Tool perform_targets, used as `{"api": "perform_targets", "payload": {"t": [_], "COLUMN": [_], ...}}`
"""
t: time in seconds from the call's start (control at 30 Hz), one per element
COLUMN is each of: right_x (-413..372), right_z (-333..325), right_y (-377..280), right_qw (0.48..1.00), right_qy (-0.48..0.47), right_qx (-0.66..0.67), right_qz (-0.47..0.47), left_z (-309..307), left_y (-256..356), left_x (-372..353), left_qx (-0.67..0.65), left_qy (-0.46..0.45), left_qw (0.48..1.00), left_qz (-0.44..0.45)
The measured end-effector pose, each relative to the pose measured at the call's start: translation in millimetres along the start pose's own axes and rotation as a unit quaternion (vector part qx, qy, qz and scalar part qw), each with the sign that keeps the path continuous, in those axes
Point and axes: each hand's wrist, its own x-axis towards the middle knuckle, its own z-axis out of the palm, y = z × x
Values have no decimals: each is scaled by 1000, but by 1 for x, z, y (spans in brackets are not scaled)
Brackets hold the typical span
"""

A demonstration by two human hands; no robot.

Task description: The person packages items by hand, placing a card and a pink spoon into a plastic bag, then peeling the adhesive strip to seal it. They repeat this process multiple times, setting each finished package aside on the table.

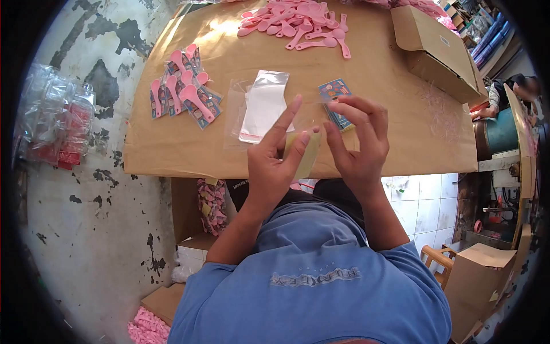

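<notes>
My left hand (pixel 274 157) is closed on a pale yellow-green card (pixel 310 153), which appears to be in a clear plastic bag. Its index finger points up and the thumb presses against the card. Facing it, my right hand (pixel 364 135) has curved fingers with a gap between thumb and index finger. Faint clear film shows near its fingertips; whether they touch it is hard to see. Just behind the right hand lie blue printed cards (pixel 337 90). Left of my hands, a stack of clear bags (pixel 264 109) rests on the brown-covered table (pixel 200 155).
Pink spoons (pixel 306 20) are heaped at the table's far side. At left lie several pink spoons with printed cards (pixel 183 92). A cardboard box (pixel 438 54) and thin clear strips (pixel 444 114) are at right. Beyond the right edge, another person's hand (pixel 487 112) shows.
</notes>
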Motion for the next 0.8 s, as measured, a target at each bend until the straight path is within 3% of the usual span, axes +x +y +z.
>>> {"api": "perform_targets", "payload": {"t": [0.07,0.17,0.4,0.57,0.6,0.67,0.77,0.8], "right_x": [8,13,14,19,19,20,34,31], "right_z": [5,12,14,12,12,10,-9,-15], "right_y": [-7,-8,-5,6,10,21,37,42], "right_qw": [999,996,998,999,992,947,810,801], "right_qy": [0,10,17,3,34,94,182,169], "right_qx": [-33,-58,-43,31,108,260,485,508], "right_qz": [-25,-63,-49,6,60,165,275,268], "left_z": [-8,-4,0,-4,-4,-5,-12,-13], "left_y": [0,-8,-8,5,2,-4,0,-3], "left_x": [-2,-1,-3,-3,-4,-5,-1,1], "left_qx": [109,144,197,209,156,51,-114,-135], "left_qy": [-39,-38,-40,-88,-86,-79,-69,-57], "left_qw": [993,984,971,973,984,995,987,985], "left_qz": [19,95,129,47,21,-29,-90,-90]}}
